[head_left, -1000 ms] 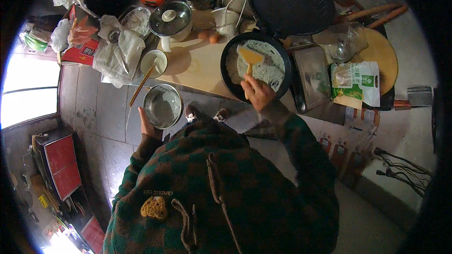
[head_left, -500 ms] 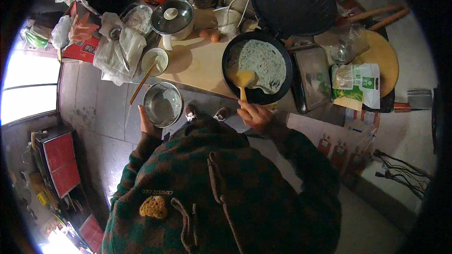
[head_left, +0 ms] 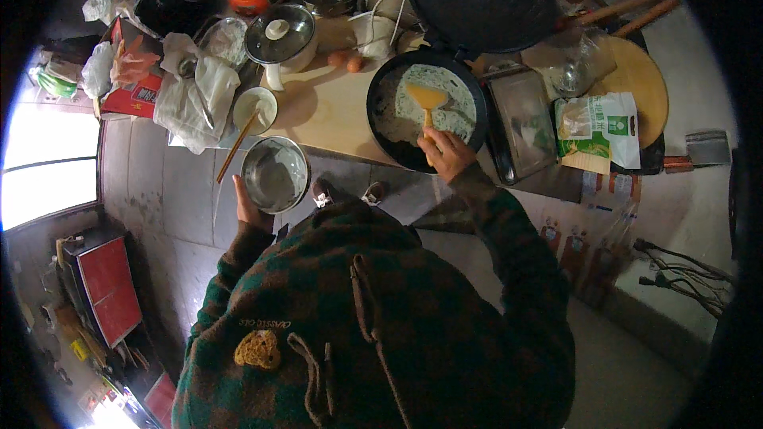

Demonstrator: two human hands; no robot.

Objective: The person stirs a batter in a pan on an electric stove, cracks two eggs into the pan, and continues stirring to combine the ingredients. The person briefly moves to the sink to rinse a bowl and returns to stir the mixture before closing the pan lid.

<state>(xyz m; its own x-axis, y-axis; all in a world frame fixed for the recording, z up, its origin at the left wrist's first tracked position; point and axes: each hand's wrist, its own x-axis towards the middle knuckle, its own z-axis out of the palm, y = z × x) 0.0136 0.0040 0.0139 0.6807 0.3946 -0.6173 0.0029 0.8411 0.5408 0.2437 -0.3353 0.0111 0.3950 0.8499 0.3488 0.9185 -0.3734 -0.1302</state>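
My right hand (head_left: 446, 152) grips the handle of a yellow spatula (head_left: 427, 96). Its broad head lies over a pale, speckled batter (head_left: 461, 115) spread in a round black electric griddle (head_left: 373, 123). The griddle's ridged lid (head_left: 483, 0) stands raised behind it. Off the table's front edge, my left hand (head_left: 247, 203) holds a metal bowl (head_left: 275, 175) by its left side; grey-white residue coats the inside. Behind that bowl, a small white bowl (head_left: 256, 110) has wooden chopsticks (head_left: 237, 147) leaning out over the edge.
On the wooden board (head_left: 318, 115) stand a lidded pot (head_left: 280, 40) and several brown eggs (head_left: 346, 59). To the griddle's right are a clear-lidded box (head_left: 520, 123), a green-white packet (head_left: 598, 131) and a round wooden board (head_left: 648, 95). A cleaver (head_left: 706, 149) lies farther right.
My right hand has moved forward and right with the spatula, from the batter's near left edge to its middle. The view has shifted slightly; my left hand still holds the metal bowl.
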